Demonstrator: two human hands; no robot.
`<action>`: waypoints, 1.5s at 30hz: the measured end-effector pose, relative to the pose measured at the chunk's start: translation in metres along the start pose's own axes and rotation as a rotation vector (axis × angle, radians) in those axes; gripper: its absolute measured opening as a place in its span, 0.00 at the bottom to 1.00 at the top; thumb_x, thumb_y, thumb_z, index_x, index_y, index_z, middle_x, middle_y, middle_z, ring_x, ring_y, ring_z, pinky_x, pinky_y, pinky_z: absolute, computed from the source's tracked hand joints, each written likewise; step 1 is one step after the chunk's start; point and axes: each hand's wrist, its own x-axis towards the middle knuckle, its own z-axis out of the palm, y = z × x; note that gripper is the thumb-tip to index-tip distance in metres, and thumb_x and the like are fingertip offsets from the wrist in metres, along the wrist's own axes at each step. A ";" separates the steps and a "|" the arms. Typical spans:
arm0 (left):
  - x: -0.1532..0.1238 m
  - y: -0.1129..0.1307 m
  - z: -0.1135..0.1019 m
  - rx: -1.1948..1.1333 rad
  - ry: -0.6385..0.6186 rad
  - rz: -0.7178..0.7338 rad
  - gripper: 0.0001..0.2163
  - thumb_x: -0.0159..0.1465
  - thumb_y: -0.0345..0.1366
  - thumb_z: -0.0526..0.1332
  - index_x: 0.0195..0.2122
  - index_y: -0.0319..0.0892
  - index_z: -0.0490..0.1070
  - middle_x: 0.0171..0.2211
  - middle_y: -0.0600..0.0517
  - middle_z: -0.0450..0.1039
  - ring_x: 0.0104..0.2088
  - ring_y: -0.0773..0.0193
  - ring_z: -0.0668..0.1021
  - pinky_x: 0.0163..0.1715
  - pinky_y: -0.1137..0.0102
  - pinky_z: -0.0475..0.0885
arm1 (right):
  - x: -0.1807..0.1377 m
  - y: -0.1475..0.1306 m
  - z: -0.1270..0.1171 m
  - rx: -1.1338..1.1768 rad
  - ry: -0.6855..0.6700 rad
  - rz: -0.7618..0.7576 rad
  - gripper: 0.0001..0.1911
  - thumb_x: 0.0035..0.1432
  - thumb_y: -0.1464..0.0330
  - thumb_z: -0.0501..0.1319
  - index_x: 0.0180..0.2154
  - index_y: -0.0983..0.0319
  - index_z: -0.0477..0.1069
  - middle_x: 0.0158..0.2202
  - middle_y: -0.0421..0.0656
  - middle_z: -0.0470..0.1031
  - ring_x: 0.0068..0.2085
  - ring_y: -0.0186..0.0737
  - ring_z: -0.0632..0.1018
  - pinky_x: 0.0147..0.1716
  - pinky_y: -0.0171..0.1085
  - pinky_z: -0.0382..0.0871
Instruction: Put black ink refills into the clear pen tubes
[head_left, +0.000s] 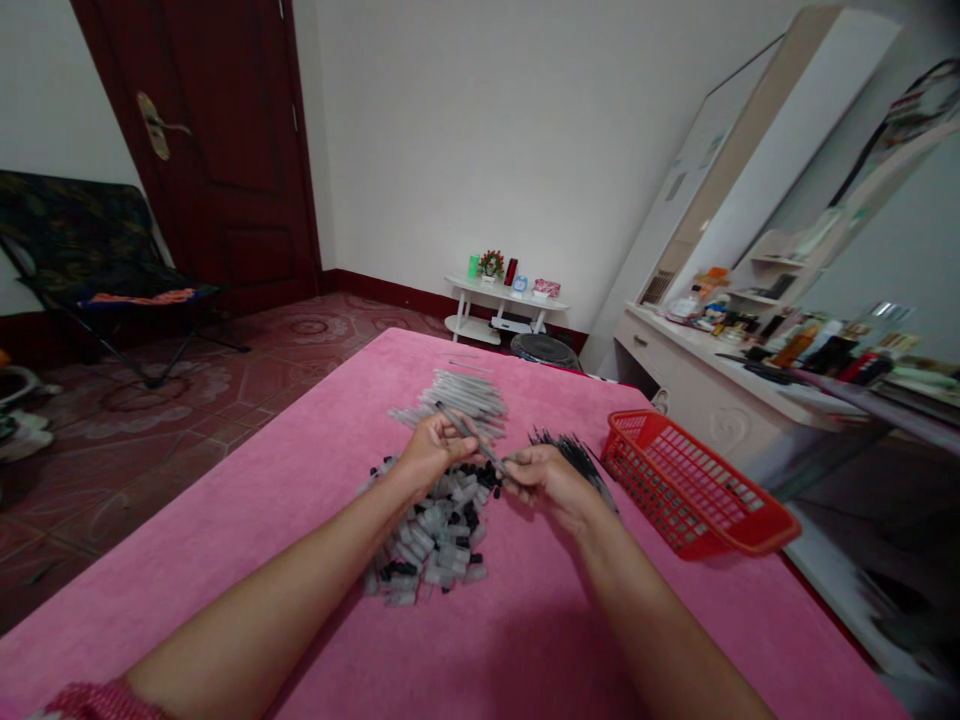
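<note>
Between my two hands, a slim grey pen (487, 452) slants down to the right over the pink-covered table (315, 460). My left hand (439, 447) is closed around its barrel, and a dark end sticks out beyond the fingers. At the pen's lower right end, the fingers of my right hand (544, 478) pinch it; that tip is partly hidden. Below my left hand lies a heap of clear pen caps (446, 535) with black pieces among them. Clear pen barrels (469, 390) are piled behind it. Dark thin pen refills (576, 458) lie just beyond my right hand.
A red plastic basket (697, 485) stands at the table's right edge. Beyond it is a dresser (705, 370) crowded with bottles. A low white stand (506, 290) and a round dark stool (546, 348) are past the far edge; a folding chair (90, 250) sits left.
</note>
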 end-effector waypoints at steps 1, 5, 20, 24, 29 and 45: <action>0.000 0.000 0.000 -0.001 -0.018 0.004 0.20 0.40 0.38 0.74 0.29 0.36 0.67 0.25 0.51 0.75 0.26 0.65 0.78 0.29 0.69 0.76 | -0.001 -0.001 0.000 0.048 -0.036 0.041 0.16 0.38 0.60 0.67 0.22 0.67 0.69 0.16 0.39 0.67 0.15 0.26 0.63 0.14 0.28 0.48; 0.004 -0.002 -0.004 -0.023 0.031 -0.010 0.19 0.41 0.39 0.74 0.29 0.36 0.68 0.24 0.53 0.74 0.24 0.67 0.77 0.28 0.71 0.76 | -0.002 -0.003 -0.001 0.065 -0.021 0.042 0.20 0.41 0.55 0.66 0.25 0.66 0.69 0.18 0.39 0.69 0.16 0.26 0.64 0.15 0.27 0.52; 0.008 -0.006 -0.006 -0.127 0.183 -0.035 0.18 0.39 0.37 0.74 0.27 0.34 0.70 0.23 0.52 0.75 0.24 0.65 0.78 0.29 0.71 0.77 | -0.002 -0.003 0.009 -0.850 0.482 -0.487 0.09 0.52 0.67 0.58 0.26 0.63 0.73 0.23 0.42 0.74 0.26 0.36 0.72 0.27 0.32 0.59; 0.005 -0.006 -0.003 -0.144 0.187 -0.043 0.20 0.37 0.36 0.75 0.27 0.35 0.69 0.23 0.53 0.74 0.23 0.66 0.78 0.28 0.71 0.77 | -0.003 -0.002 0.014 -0.781 0.496 -0.434 0.08 0.50 0.67 0.58 0.23 0.62 0.72 0.21 0.41 0.72 0.24 0.35 0.70 0.24 0.32 0.58; -0.001 -0.005 0.003 -0.149 0.209 -0.040 0.22 0.35 0.36 0.76 0.27 0.37 0.67 0.23 0.54 0.73 0.22 0.66 0.77 0.26 0.70 0.77 | 0.001 0.000 0.010 -0.492 0.405 -0.357 0.09 0.46 0.67 0.58 0.19 0.64 0.69 0.16 0.39 0.67 0.20 0.32 0.66 0.20 0.31 0.56; -0.001 0.000 0.004 -0.055 0.165 -0.032 0.22 0.37 0.40 0.74 0.28 0.37 0.67 0.23 0.54 0.73 0.23 0.66 0.77 0.26 0.70 0.76 | -0.004 -0.006 0.010 -0.129 0.247 -0.119 0.15 0.38 0.60 0.66 0.18 0.64 0.67 0.13 0.37 0.64 0.14 0.26 0.61 0.13 0.28 0.55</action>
